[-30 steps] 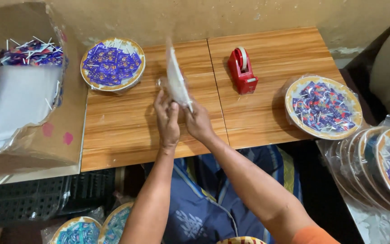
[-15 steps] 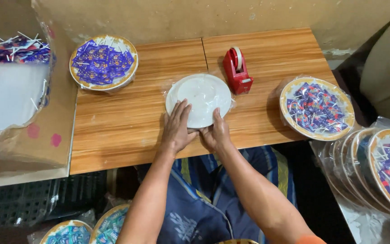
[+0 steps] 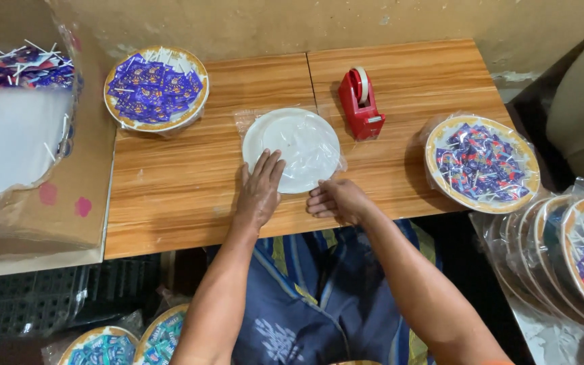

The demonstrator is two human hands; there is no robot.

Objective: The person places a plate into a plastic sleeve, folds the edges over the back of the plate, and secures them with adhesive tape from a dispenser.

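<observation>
Wooden table (image 3: pixel 190 196): two joined boards, seam running far to near at centre. A cardboard box (image 3: pixel 42 203) with clear bags stands off its left edge.

Far left on the table: a filled plate (image 3: pixel 156 88) of purple-wrapped sweets. Right side: a wrapped plate (image 3: pixel 482 163) of sweets under clear film, sitting close to the table's right edge. More wrapped plates (image 3: pixel 576 260) are stacked on edge further right, off the table.

Centre: a white plate (image 3: pixel 292 149) lies upside down inside a clear plastic bag, flat on the table. A red tape dispenser (image 3: pixel 359 103) stands just beside it, far right.

Left hand (image 3: pixel 259 192): flat, fingers spread, pressing the near-left rim of the white plate; it grips nothing. Right hand (image 3: pixel 336 201): loosely curled at the near-right rim, fingertips on the bag's edge; whether it pinches film cannot be told.

Risks, as judged:
- The white plate sits close to the near edge, so a pull toward the person could slide it off.
- Film held by one hand only may slacken and wrinkle.
- Reaching for the tape dispenser means lifting a hand, which would let the fold spring open.
- An elbow swing right could nudge the wrapped plate off the table.
</observation>
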